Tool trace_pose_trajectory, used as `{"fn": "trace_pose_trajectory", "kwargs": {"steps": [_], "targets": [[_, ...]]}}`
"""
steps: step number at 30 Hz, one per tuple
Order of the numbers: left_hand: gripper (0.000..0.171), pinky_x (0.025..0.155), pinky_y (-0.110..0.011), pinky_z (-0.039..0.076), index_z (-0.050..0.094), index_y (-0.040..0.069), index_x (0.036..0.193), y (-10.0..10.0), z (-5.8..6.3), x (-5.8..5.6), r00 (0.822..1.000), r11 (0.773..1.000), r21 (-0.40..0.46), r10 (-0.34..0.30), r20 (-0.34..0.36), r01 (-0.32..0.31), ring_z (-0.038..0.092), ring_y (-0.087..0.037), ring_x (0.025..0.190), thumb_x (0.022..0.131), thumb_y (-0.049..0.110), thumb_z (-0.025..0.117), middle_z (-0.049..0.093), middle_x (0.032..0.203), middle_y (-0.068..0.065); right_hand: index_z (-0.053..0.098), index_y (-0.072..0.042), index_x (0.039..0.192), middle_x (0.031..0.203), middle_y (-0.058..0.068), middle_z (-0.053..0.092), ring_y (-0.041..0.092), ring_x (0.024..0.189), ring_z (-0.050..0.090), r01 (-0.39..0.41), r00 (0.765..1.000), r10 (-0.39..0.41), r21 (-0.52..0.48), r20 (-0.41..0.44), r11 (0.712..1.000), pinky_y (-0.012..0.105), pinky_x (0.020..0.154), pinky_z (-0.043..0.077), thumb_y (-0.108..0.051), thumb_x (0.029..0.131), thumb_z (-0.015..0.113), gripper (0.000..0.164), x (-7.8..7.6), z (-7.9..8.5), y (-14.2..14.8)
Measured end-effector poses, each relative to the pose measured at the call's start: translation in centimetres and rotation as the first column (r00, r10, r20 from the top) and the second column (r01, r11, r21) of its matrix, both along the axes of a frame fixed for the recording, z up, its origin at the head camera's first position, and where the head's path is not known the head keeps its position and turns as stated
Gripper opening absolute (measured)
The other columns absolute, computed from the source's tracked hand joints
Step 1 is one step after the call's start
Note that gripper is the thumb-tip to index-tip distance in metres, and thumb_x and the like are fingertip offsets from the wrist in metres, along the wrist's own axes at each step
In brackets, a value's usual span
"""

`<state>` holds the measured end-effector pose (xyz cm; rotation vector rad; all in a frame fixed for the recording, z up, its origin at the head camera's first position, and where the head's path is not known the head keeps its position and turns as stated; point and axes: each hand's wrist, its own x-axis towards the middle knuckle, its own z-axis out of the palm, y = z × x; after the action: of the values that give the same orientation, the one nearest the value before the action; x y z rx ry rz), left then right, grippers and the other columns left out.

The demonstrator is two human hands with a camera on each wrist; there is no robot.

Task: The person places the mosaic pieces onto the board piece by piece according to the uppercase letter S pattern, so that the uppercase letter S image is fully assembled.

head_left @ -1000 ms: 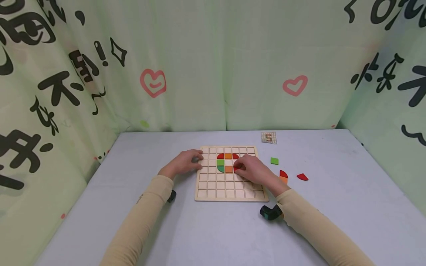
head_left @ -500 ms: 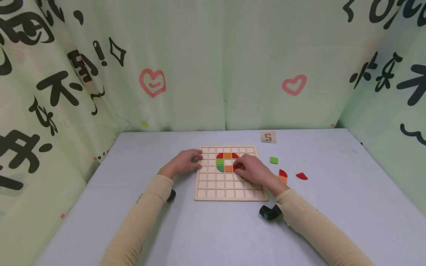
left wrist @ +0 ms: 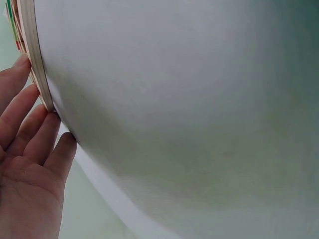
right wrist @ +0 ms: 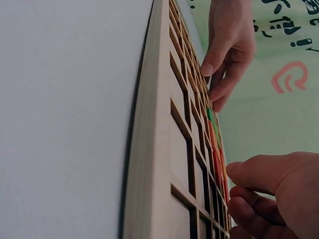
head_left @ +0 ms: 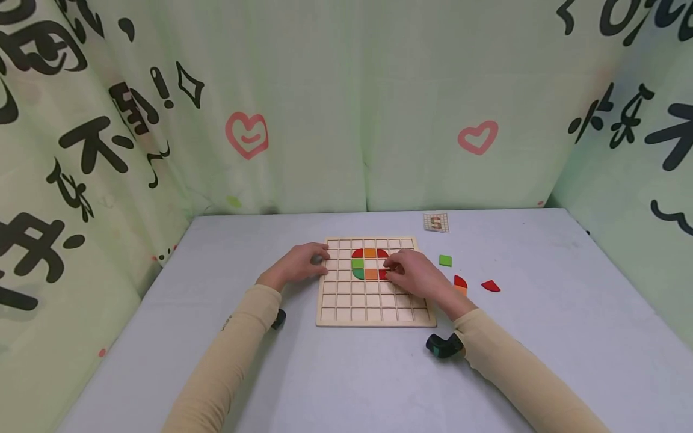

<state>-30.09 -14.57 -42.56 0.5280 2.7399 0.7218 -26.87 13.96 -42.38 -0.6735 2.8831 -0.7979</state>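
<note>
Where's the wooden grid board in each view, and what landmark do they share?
Head: board, just below and right of centre.
Left wrist: board, edge-on, in the upper-left corner.
Right wrist: board, foreshortened, running top to bottom mid-picture.
Shared landmark: the left hand, at the board's edge.

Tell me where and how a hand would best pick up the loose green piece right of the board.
Probably by two opposite edges, pinched with the right hand coming straight down from above: the green piece lies flat, with nothing touching its sides, while the table blocks its underside.
</note>
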Motion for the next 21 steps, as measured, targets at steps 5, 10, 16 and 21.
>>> {"fn": "trace_pose_trajectory", "kwargs": {"steps": [5,10,16,21], "targets": [[0.036,0.117,-0.038,0.029,0.064,0.004,0.123,0.1,0.0,0.0,1.0,1.0,0.001,0.005,0.004,-0.005,0.035,-0.026,0.141,0.09,0.016,0.072,0.047,0.148,-0.007,0.069,-0.001,0.111,0.103,0.009,0.064,0.021,0.09,0.059,0.043,0.999,-0.043,-0.026,0.007,0.999,0.037,0.08,0.054,-0.013,0.092,0.066,0.023,0.1,0.5,1.9],[0.036,0.117,-0.039,0.029,0.064,0.004,0.123,0.1,0.1,0.1,1.0,1.0,0.005,0.007,0.003,-0.007,0.036,-0.027,0.141,0.09,0.016,0.072,0.047,0.148,-0.008,0.067,0.0,0.115,0.105,0.012,0.063,0.024,0.093,0.059,0.108,0.994,-0.108,-0.028,0.025,0.994,0.039,0.08,0.053,-0.015,0.092,0.065,0.027,0.1,1.0,4.7],[0.036,0.117,-0.039,0.029,0.064,0.004,0.123,0.1,0.0,0.1,1.0,1.0,0.003,0.015,0.011,-0.015,0.035,-0.027,0.141,0.09,0.016,0.071,0.046,0.148,-0.008,0.064,0.002,0.12,0.111,0.017,0.064,0.03,0.098,0.059,0.185,0.981,-0.186,0.022,0.06,0.983,0.044,0.082,0.054,-0.019,0.093,0.064,0.034,-0.3,1.2,8.1],[0.035,0.117,-0.039,0.03,0.064,0.004,0.123,0.2,0.0,0.1,1.0,1.0,0.008,0.015,0.008,-0.015,0.035,-0.027,0.141,0.09,0.016,0.071,0.046,0.148,-0.008,0.057,0.007,0.129,0.121,0.027,0.057,0.039,0.107,0.056,0.26,0.959,-0.266,0.069,0.102,0.963,0.051,0.085,0.054,-0.02,0.093,0.064,0.045,-0.6,1.1,10.5]]}}
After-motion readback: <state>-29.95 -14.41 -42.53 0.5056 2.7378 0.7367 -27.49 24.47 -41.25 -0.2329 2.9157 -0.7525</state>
